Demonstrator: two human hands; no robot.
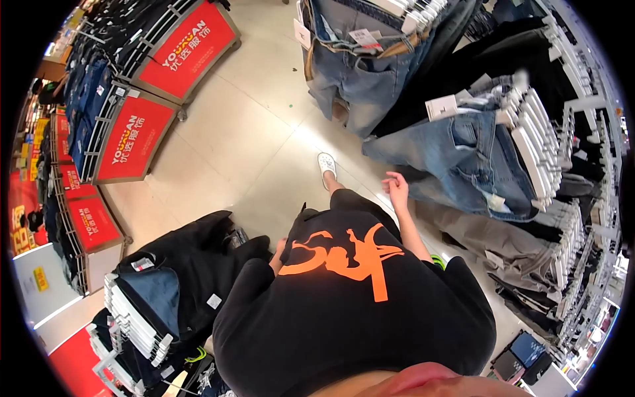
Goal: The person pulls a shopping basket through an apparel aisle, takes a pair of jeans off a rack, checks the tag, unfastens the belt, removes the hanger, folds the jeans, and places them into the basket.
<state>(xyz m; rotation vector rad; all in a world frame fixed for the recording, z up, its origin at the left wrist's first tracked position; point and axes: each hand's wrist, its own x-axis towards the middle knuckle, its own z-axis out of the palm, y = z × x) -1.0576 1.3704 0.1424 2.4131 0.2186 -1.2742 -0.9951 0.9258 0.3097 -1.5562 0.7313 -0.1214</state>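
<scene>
My right hand (397,188) hangs in front of my body with its fingers loosely bent and apart, and nothing shows in it. Beside it, to the right, are light blue jeans (456,149) on white hangers (532,149); I cannot tell whether the fingertips touch them. Only a little of my left hand (280,250) appears at the left edge of my black T-shirt (331,317); its fingers are hidden. Nearest to that hand are black trousers (202,264) hanging on a rack at the lower left.
Faded jeans (357,86) hang ahead on the right, with grey-brown trousers (503,248) farther back. Red display bins (188,53) piled with dark jeans line the left. Pale floor tiles (231,132) form the aisle. My white clog (326,163) is forward.
</scene>
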